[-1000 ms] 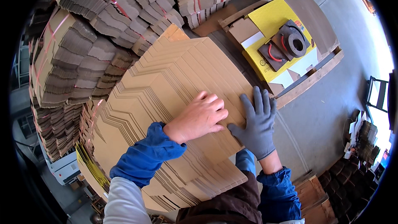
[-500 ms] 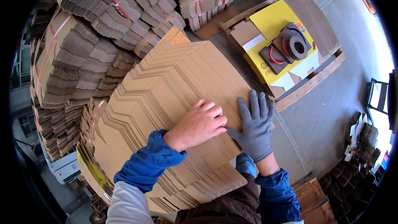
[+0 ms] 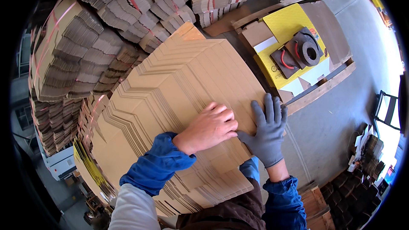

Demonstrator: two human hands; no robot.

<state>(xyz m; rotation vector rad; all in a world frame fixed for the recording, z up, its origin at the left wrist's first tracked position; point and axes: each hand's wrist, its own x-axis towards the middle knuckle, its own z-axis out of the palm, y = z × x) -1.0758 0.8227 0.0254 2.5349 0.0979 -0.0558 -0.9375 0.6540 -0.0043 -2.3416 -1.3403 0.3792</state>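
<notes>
Task thing: fanned cardboard sheets [image 3: 159,102], directly under both hands, spreading out ahead of them and to the left, with the near end running back under the left forearm toward the body. Sheets are flat, plain tan, overlapped like shingles. Left of the hands, the exposed edges step in repeated angled zigzags, tight in some bands, wider in others; ahead of the hands the top face shows long, near-parallel lines. Surface matte, a bit lighter ahead of the hands. Left hand [image 3: 208,127]: bare, fingers curled and bunched, resting on top of the sheets; can't tell if it pinches an edge. Right hand [image 3: 269,131]: grey glove, fingers extended and spread, palm down at the right-hand edge, thumb pointing toward the left fingertips; can't see whether any sheet is gripped under it. Ahead-right of the right hand: yellow printed cardboard [image 3: 281,15] on a pallet [image 3: 321,88], carrying a dark ring-shaped part [image 3: 309,54]. Ahead-left of the left hand: strapped cardboard bundles [image 3: 81,55], piled high, pink bands.
</notes>
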